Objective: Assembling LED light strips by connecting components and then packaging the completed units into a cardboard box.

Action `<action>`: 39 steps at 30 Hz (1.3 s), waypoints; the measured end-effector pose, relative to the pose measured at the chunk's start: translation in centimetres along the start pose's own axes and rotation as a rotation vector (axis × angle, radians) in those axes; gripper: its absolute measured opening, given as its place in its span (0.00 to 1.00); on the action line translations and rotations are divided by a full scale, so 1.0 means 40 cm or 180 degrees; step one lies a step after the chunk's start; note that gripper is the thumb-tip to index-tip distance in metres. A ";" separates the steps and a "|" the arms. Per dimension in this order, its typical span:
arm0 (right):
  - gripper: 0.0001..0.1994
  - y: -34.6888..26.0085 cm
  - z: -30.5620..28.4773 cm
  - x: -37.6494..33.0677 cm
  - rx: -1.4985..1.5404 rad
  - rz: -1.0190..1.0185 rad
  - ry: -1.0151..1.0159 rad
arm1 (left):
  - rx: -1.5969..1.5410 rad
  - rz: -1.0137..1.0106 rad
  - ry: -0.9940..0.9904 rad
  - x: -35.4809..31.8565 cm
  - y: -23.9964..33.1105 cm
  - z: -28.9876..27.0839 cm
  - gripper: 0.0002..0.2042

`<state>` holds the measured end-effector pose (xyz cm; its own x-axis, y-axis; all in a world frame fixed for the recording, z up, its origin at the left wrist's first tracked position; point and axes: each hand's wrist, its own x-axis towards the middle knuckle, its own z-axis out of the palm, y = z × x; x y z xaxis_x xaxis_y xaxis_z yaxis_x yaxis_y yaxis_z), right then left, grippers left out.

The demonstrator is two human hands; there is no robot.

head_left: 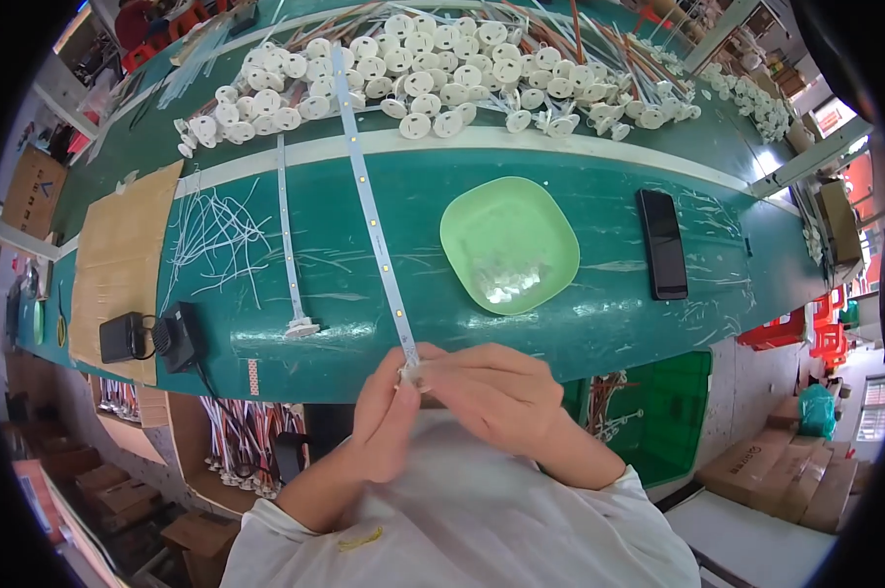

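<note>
Close to my body, both hands meet at the near end of a long LED strip (372, 220) with yellow chips along it. Between the fingers of my left hand (384, 416) is a small white end piece (413, 377), partly hidden. From the other side my right hand (496, 394) pinches that same end, where the strip joins it. Away from me the strip runs up toward a heap of white round caps (418, 83). A second LED strip (286, 230) with a white end cap lies to the left. Right of centre sits a light green bowl (509, 235) with small clear pieces inside.
A black phone (663, 245) lies on the right of the green table (599, 338). Loose white wires (217, 235), a cardboard sheet (124, 255) and two black devices (180, 336) are at the left. Under the table stand a box of wired parts (237, 451) and a green crate (663, 416).
</note>
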<state>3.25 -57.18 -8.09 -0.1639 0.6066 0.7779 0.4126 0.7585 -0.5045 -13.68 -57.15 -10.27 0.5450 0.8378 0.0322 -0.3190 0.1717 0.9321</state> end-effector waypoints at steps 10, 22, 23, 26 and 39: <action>0.07 0.063 -0.033 0.063 -0.0216 -0.0137 -0.0233 | 0.0931 0.0049 -0.0255 0.072 0.037 -0.047 0.21; 0.07 0.368 -0.101 0.136 -0.2526 0.2080 -0.1682 | -0.0167 0.0296 0.0425 0.120 0.038 -0.074 0.24; 0.07 0.364 -0.098 0.136 -0.2470 0.2065 -0.1685 | -0.0620 0.0325 0.0304 0.119 0.042 -0.082 0.24; 0.05 0.348 -0.110 0.150 -0.2274 0.2155 -0.1554 | -0.0956 0.0260 0.0217 0.117 0.063 -0.087 0.24; 0.06 -0.021 0.048 0.129 0.0489 0.0784 0.0960 | -0.1419 0.0983 -0.0336 0.153 0.128 0.003 0.22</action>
<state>0.33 -54.25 -4.38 0.2022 0.6947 0.6903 0.2646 0.6399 -0.7215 -11.87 -51.21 -5.26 0.4415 0.8315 0.3372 -0.7613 0.1482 0.6312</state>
